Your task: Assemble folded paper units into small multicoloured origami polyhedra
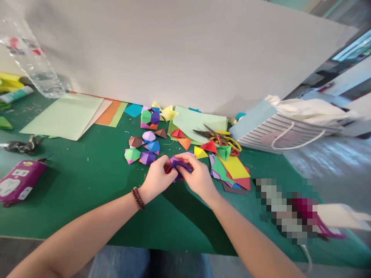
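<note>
Between my two hands is a folded purple paper piece (180, 165) with some red showing at its edges. My left hand (159, 175) pinches its left side, a brown bead bracelet (138, 198) on the wrist. From the right, my right hand (198, 175) grips it with the thumb pressed on top. Just beyond my left hand lie several folded paper shapes, among them a green one (132, 155), a purple one (147, 157) and a blue one (152, 146). Near my right hand are a yellow folded piece (200, 152) and a red one (209, 146).
Scissors (216, 135) lie beyond a stack of coloured paper (236, 168). A striped paper bag (266, 131) stands at the right. Light green sheets (62, 116) and a plastic bottle (37, 61) are at the left, with a magenta packet (23, 180) closer. A white panel (162, 50) rises behind.
</note>
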Tool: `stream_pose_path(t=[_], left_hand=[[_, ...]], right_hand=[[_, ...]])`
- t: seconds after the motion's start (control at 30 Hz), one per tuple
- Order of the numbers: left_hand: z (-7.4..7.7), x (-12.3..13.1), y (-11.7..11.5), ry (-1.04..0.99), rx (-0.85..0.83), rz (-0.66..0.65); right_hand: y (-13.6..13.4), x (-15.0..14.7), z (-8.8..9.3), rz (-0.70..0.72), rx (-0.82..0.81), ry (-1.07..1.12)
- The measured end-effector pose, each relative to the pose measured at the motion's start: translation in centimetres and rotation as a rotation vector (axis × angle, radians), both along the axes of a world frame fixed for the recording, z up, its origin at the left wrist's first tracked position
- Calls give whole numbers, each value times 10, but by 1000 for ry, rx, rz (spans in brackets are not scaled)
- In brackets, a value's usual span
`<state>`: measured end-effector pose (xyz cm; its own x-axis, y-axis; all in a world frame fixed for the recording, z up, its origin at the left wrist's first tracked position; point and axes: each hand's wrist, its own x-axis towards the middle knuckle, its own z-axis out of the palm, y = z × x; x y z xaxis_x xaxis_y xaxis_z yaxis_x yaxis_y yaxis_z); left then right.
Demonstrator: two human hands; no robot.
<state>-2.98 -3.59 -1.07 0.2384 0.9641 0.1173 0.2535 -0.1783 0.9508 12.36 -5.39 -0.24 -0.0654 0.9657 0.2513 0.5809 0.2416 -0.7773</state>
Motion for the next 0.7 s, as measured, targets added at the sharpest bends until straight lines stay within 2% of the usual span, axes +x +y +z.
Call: stream_pose_path(t=[0.17,0.4,0.53,0.63,0.7], left_hand=[[0,-2,5,-37,-42,-23],[-1,-3,11,69,-18,-48],[1,0,10,-86,-157,-78],[6,0,8,-263,-261,-84],[11,-1,8,-310,-295,-113]], right_hand=[[2,0,7,47,-33,54],[12,6,4,100,-70,74],[14,12,9,112,-62,47],[15,18,13,81,-3,32],[16,21,14,60,38,39]])
